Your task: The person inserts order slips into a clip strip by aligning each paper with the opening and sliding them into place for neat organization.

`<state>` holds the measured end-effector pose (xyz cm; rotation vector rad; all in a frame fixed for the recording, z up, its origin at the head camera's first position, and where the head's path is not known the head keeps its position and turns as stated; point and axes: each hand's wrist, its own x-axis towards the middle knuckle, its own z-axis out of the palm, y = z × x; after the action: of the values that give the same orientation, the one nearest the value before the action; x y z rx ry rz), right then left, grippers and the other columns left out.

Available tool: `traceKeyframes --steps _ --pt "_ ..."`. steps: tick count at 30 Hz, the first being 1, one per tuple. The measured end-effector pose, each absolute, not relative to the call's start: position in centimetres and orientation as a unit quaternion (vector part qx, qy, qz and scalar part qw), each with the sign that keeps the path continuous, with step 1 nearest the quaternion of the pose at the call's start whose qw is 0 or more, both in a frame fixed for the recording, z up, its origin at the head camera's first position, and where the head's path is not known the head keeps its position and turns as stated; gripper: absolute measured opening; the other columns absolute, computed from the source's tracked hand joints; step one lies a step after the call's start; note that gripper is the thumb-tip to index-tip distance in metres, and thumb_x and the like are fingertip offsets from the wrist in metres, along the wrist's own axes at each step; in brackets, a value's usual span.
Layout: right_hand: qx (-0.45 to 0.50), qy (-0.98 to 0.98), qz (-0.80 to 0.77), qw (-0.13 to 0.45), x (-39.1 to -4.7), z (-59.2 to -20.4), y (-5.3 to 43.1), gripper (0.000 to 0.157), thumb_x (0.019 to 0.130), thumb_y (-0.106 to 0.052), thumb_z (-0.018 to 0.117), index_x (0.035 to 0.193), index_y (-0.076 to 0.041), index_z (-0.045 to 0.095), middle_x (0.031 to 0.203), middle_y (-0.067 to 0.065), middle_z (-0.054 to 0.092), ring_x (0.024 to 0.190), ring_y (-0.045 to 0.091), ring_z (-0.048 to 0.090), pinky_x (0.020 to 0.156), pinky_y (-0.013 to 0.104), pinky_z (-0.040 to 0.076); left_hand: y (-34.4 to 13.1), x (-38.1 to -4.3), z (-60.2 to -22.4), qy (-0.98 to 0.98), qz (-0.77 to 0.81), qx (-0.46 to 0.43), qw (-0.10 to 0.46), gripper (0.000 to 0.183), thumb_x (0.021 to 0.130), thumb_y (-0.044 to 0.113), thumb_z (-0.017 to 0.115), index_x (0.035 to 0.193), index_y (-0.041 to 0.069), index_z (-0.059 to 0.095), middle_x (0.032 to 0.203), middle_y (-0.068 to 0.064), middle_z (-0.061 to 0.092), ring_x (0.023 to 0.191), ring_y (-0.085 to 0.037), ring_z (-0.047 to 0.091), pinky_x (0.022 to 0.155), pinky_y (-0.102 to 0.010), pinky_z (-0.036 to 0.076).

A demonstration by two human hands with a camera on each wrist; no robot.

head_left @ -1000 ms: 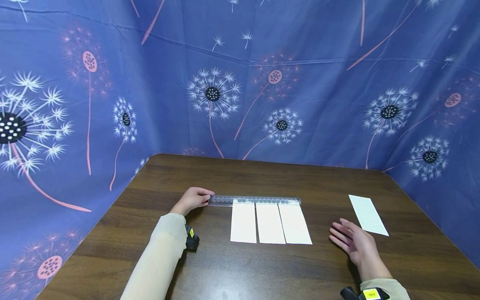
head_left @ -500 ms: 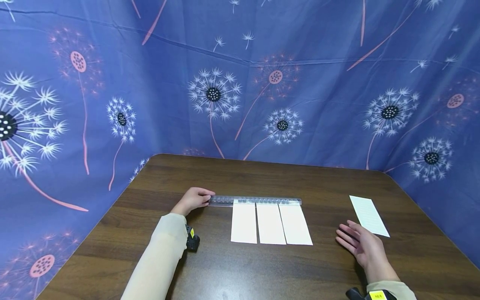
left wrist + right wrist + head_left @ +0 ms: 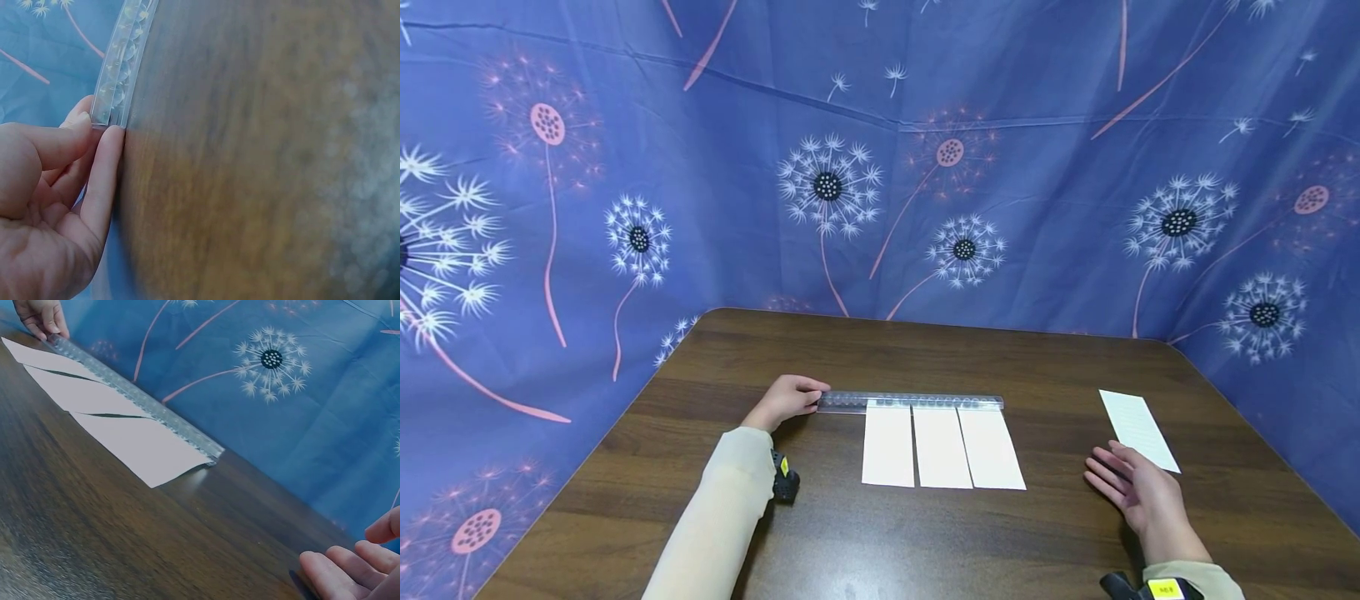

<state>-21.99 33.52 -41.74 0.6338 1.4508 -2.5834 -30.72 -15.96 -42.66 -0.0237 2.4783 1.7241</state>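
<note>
In the head view my left hand (image 3: pixel 788 400) pinches the left end of a clear ticket rail (image 3: pixel 842 402), a long see-through strip with a row of round balls inside. The left wrist view shows thumb and fingers of the left hand (image 3: pixel 56 194) on the end of the rail (image 3: pixel 122 69). Three white paper slips (image 3: pixel 889 446) lie side by side, their top edges at the rail. A fourth slip (image 3: pixel 1138 427), with faint lines, lies apart at the right. My right hand (image 3: pixel 1150 500) is at that slip's near left edge, fingers loosely extended, holding nothing; contact cannot be told.
Everything lies on a dark brown wooden table (image 3: pixel 955 542). A blue cloth (image 3: pixel 1037 83) with a dandelion print hangs behind and at both sides of it. Black wrist devices (image 3: pixel 785 479) sit on both wrists.
My right hand has moved to the right, closer to the separate paper slip. The left hand, the ticket rail and the three slips have stayed in place.
</note>
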Motion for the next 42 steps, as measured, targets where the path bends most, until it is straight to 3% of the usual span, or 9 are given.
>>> traceKeyframes --steps 9,24,37,42 --pt "0.226 0.468 -0.854 0.040 -21.8 -41.4 34.1 0.041 0.100 -0.016 0.038 0.070 -0.016 0.067 0.073 0.005 0.069 0.072 0.023 0.068 0.073 0.040 0.055 -16.0 -30.9 -42.9 0.817 0.572 -0.011 0.064 0.021 0.092 0.000 0.055 0.109 -0.004 0.067 0.109 -0.014 0.062 0.087 -0.016 0.059 0.075 -0.028 0.054" --pt "0.238 0.442 -0.865 0.017 -21.9 -42.1 35.3 0.023 0.095 -0.013 0.051 0.075 -0.013 0.062 0.074 0.008 0.069 0.072 0.025 0.068 0.072 0.040 0.055 -16.1 -30.8 -42.8 0.819 0.571 -0.004 0.058 0.021 0.092 -0.001 0.055 0.110 -0.005 0.066 0.110 -0.016 0.062 0.086 -0.016 0.059 0.074 -0.028 0.054" --pt "0.240 0.430 -0.870 0.006 -22.0 -42.3 36.1 0.026 0.096 -0.013 0.050 0.074 -0.010 0.063 0.073 0.009 0.069 0.071 0.026 0.068 0.071 0.041 0.055 -15.9 -30.9 -42.6 0.824 0.564 -0.011 0.060 0.021 0.092 0.000 0.055 0.110 -0.003 0.067 0.109 -0.014 0.062 0.087 -0.016 0.059 0.075 -0.027 0.054" --pt "0.275 0.436 -0.857 -0.016 -22.2 -42.1 36.2 0.016 0.093 -0.015 0.057 0.078 -0.012 0.059 0.071 0.008 0.068 0.070 0.025 0.068 0.072 0.041 0.055 -16.1 -31.1 -42.7 0.821 0.568 -0.007 0.062 0.021 0.093 0.000 0.054 0.110 -0.004 0.067 0.111 -0.015 0.062 0.086 -0.015 0.059 0.073 -0.027 0.054"
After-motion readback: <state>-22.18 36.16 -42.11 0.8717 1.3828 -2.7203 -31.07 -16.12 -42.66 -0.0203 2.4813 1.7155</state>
